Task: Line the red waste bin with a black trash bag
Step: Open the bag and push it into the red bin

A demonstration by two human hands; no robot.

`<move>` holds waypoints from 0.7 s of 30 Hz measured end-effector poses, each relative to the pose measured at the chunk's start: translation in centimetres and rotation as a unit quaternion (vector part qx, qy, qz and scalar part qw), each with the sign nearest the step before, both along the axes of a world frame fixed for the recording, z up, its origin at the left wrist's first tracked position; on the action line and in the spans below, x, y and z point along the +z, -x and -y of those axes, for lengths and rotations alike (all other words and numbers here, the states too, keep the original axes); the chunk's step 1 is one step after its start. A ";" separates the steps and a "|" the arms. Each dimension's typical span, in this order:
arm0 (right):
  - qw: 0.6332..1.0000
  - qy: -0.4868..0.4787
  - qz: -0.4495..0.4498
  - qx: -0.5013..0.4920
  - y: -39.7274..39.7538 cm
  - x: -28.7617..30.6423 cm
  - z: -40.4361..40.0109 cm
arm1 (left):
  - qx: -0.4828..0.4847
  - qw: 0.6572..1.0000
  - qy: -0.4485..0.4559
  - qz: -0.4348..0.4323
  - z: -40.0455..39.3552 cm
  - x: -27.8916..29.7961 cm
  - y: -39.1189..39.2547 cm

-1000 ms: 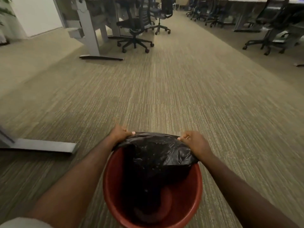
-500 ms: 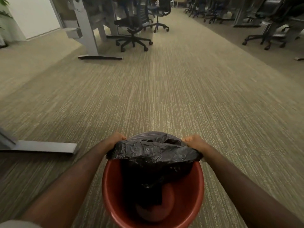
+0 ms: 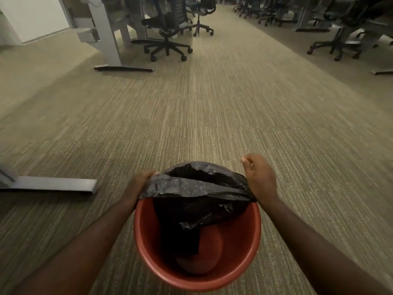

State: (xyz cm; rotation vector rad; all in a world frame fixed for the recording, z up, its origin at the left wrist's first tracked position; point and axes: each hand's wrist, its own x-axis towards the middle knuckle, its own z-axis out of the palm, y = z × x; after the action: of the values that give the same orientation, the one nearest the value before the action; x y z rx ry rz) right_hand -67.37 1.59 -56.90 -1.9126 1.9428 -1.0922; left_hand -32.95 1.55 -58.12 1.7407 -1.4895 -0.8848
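I am partway through fitting the black trash bag (image 3: pixel 197 188) over the mouth of the red waste bin (image 3: pixel 244 248), which stands on the carpet (image 3: pixel 191 124) just in front of me. The bag's mouth is stretched across the far side of the rim, and its body hangs loosely down inside, not reaching the bare red bottom that shows below it. My left hand (image 3: pixel 139 185) is curled around the bag's edge at the left of the rim, gripping the plastic. My right hand (image 3: pixel 260 179) presses the bag against the right of the rim, its fingers reaching past the far side; whether they pinch the plastic or only press on it I cannot tell. The near half of the rim is still bare, so I judge the next move to be drawing the edge toward me around both sides and folding it over the lip, keeping the far side hooked so it does not slip off. Nothing crowds the bin: a grey desk foot (image 3: pixel 55 184) lies on the carpet off to the left, apart from it, and office chairs (image 3: pixel 168 39) and a desk leg (image 3: pixel 108 39) stand well away down the aisle.
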 end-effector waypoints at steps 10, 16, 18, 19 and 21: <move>0.896 -0.057 -0.299 0.322 -5.0 4.1 -6.5 | -0.395 0.820 0.222 0.350 -4.9 3.6 1.2; 0.894 -0.128 -0.246 0.351 -1.1 6.3 -10.6 | -0.436 0.812 0.250 0.297 -8.7 5.5 0.4; 0.890 -0.140 -0.236 0.365 0.5 6.1 -12.7 | -0.464 0.795 0.251 0.301 -10.8 5.3 -0.1; 0.890 -0.139 -0.237 0.364 1.2 5.6 -13.7 | -0.468 0.786 0.264 0.307 -11.8 4.9 -0.3; 0.893 -0.111 -0.248 0.360 2.2 4.2 -15.8 | -0.464 0.769 0.303 0.317 -13.6 4.3 -0.6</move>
State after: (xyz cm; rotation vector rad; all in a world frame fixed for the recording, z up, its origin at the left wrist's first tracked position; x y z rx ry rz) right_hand -69.61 17.34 -52.72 -2.5982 1.2197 -0.1737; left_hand -32.37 15.18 -53.85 0.7408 -2.7977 -0.0952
